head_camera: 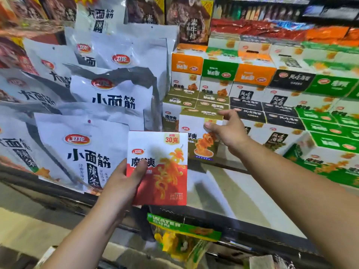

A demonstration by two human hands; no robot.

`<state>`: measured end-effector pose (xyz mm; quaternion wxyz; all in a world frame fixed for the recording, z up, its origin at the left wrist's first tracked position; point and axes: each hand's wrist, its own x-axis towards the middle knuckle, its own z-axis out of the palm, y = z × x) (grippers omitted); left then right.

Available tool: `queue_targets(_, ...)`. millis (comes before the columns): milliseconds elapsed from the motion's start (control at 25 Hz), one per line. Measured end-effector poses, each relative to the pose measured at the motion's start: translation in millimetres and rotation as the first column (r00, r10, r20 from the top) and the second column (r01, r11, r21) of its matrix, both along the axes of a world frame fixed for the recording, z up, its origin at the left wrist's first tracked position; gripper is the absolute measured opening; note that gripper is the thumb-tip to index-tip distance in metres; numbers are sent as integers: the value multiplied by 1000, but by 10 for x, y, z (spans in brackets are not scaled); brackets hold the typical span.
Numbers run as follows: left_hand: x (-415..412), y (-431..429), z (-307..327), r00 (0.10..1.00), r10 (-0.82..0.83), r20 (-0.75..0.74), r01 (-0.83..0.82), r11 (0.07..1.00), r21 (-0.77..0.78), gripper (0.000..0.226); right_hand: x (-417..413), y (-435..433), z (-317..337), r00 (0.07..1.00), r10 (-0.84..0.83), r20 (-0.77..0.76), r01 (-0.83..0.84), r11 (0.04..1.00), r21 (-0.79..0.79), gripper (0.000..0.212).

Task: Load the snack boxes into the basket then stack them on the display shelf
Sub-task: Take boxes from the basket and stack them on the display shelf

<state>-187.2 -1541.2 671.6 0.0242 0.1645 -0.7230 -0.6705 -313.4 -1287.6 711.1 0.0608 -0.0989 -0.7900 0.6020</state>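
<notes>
- Holding a red-and-white snack box (pixel 161 171) upright in front of the display shelf (pixel 223 187), the left hand (pixel 122 181) grips its left edge, with the thumb across the printed front and the fingers behind.
- The right hand (pixel 228 129) reaches further in and clasps an olive-topped box (pixel 196 121) at its upper right corner, thumb on the front face and fingers over the top.
- That box stands on the shelf at the front of its stack.
- The two hands are apart. The red-and-white box is lower and nearer the camera, and it covers the olive-topped box's lower left corner.
- Large white snack bags (pixel 108 98) lean in rows just left of both boxes, crowding that side.
- To the right and behind, black boxes (pixel 279 111), green boxes (pixel 330 142) and orange boxes (pixel 254 74) sit stacked in tiers, pressed against one another.
- A bare strip of shelf lies in front of these stacks.
- A green-headed toy packet (pixel 184 237) hangs below the shelf's front rail, under the left hand's box.
</notes>
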Motion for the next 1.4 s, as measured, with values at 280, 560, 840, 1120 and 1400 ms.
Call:
queue_targets(280, -16, 68, -55, 999, 27, 21, -27, 1000, -9, 25, -466, -284, -141, 998, 67, 13, -68, 982, 177, 60)
queue_targets(560, -36, 64, -114, 999, 24, 25, -24, 1000, -12, 52, -659, -426, -312, 993, 116, -27, -98, 926, 364, 67)
queue_targets(840, -38, 70, -105, 1000, 9, 6, -9, 999, 50, 55, -678, -547, -454, 983, 150, -104, -95, 907, 411, 64)
queue_targets(1120, -68, 64, -136, 1000, 4, -10, -3, 995, 99, 52, -722, -591, -442, 985, 149, -89, -98, 901, 423, 57)
queue_targets(1400, -112, 120, -104, 1000, 11, -20, -8, 988, 156, 46, -625, -428, -421, 966, 258, 10, -255, 944, 211, 49)
